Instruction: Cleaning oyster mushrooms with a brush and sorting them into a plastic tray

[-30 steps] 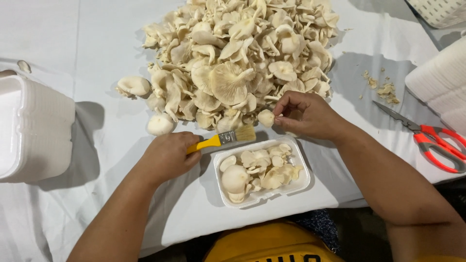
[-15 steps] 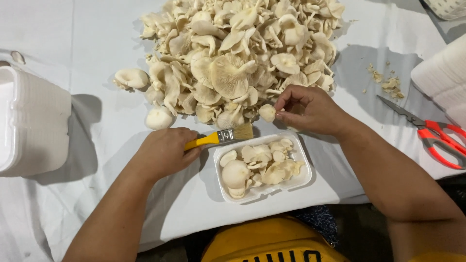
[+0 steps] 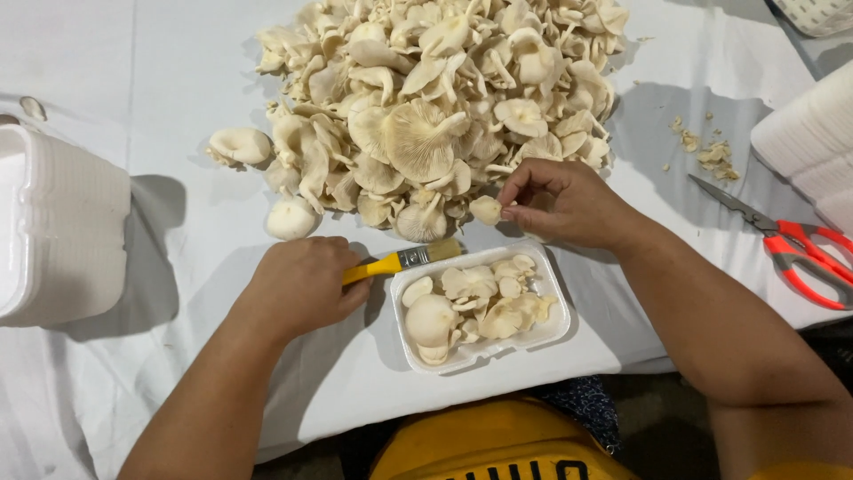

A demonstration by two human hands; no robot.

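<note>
Overhead, a white-covered table (image 3: 160, 98) bears a mushroom heap (image 3: 435, 107). Right hand (image 3: 564, 204) fingertips pinch a small pale mushroom (image 3: 485, 210) above a white tray (image 3: 555, 293); left hand (image 3: 298, 286) fingers grip a yellow-handled brush (image 3: 404, 260).

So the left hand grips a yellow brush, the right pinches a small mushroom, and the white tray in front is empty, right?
Not quite. In the head view the white tray already holds several mushrooms. The rest stands: the left hand grips the yellow brush, and the right hand pinches a small mushroom.
</note>
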